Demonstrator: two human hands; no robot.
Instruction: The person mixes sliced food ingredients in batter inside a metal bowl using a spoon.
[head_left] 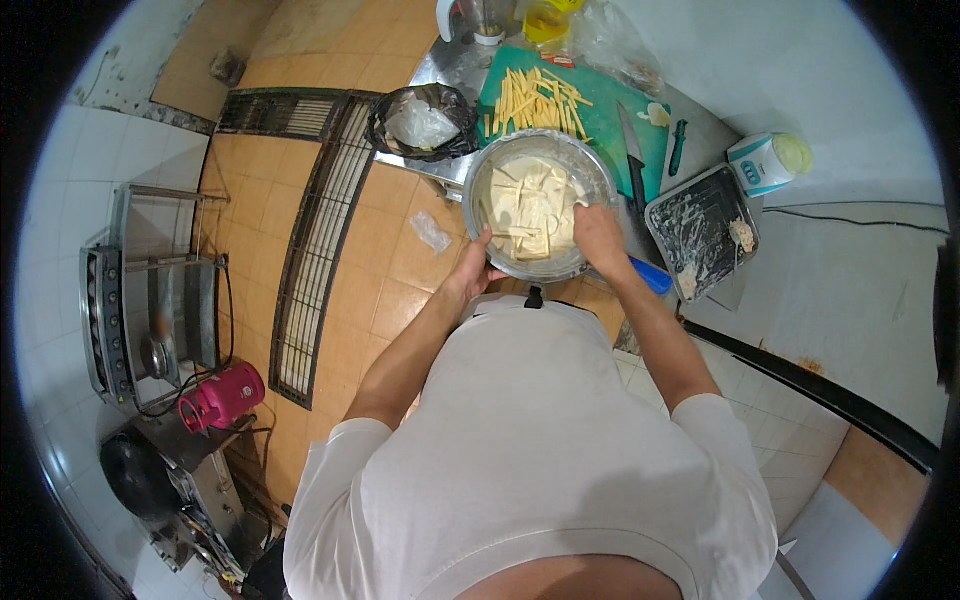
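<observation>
L hand [474,268]: at near-L side of steel bowl [600,172]. Forearm runs fwd & slightly inward from bent elbow; thumb up at rim, other fingers wrapped round outer wall, i.e. gripping bowl.

R hand [599,238]: at R side of bowl, over rim. Forearm angled fwd & inward, elbow out to R; knuckles up, fingers bent down twd contents. Tips hidden, so can't tell if they grip anything.

Bowl pos.: in front of torso, approx. centred, far rim overlapping near edge of green board [605,118] in view; can't tell if bowl is resting or held up. Contents: pale batter w/ strips [527,200] coated in it.

On board: loose pile of yellow sticks [540,103], knife [631,147] to R of pile.
</observation>
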